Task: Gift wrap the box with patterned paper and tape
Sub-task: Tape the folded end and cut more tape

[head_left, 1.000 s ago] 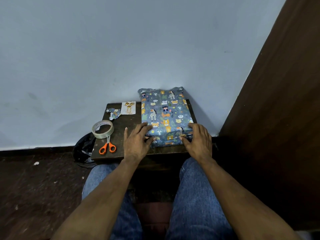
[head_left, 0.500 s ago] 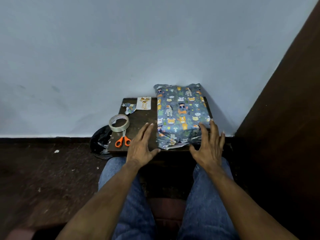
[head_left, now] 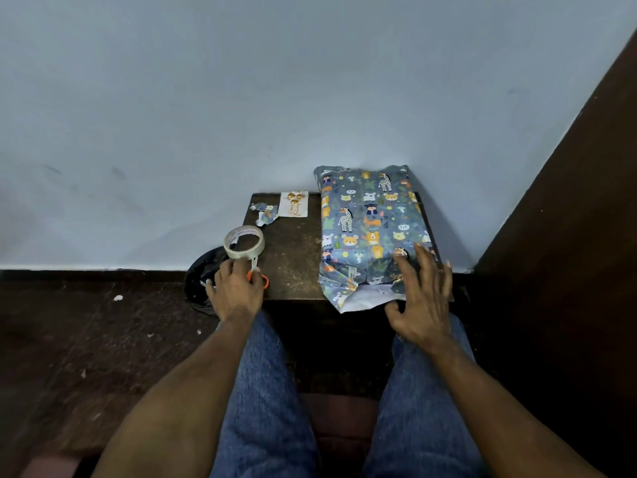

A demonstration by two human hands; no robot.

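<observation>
Box [head_left: 370, 229] wrapped, on table [head_left: 293, 270] right side, near flap loose and steadied under flat, spread right hand [head_left: 422, 298], left hand [head_left: 236, 291] curling onto scissors [head_left: 263, 279] beside tape [head_left: 244, 242], grip unclear, likely for sealing.

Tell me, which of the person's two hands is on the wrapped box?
The right hand: its spread fingers rest on the near end of the wrapped box. The left hand is instead over at the orange scissors, beside the tape roll.
</observation>
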